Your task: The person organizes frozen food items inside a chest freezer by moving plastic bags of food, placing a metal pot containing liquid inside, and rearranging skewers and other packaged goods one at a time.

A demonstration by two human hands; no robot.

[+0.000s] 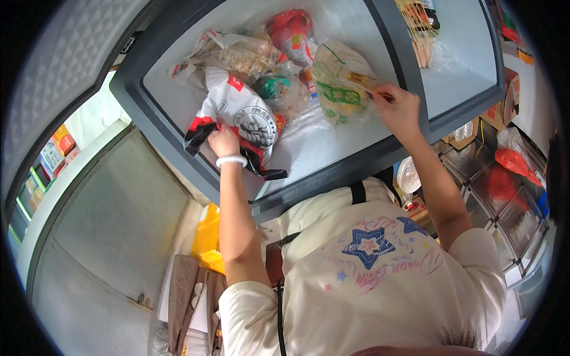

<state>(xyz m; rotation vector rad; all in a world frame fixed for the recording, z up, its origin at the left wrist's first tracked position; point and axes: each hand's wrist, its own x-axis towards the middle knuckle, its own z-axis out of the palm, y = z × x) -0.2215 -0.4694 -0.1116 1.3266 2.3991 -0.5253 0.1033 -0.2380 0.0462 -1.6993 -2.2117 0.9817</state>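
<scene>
My left hand (225, 141), with a white band at the wrist, grips the black and red edge of a white printed plastic food bag (238, 107). On the right, my right hand (396, 107) pinches the side of a translucent plastic bag (340, 84) with green print and yellowish contents. Both bags are inside the left compartment of a chest freezer (303, 142). Beyond them lie a clear bag of crumb-like food (240, 55), a red and white bag (291, 33) and a clear bag with a green label (280, 91). What lies under this pile is hidden.
A dark divider (392, 49) separates off the right compartment, which holds skewered food (414, 18) and a clear plastic bag (443, 55). The raised freezer lid (67, 58) stands at the left. Cardboard boxes (501, 102) and a storage rack (485, 191) are close on the right.
</scene>
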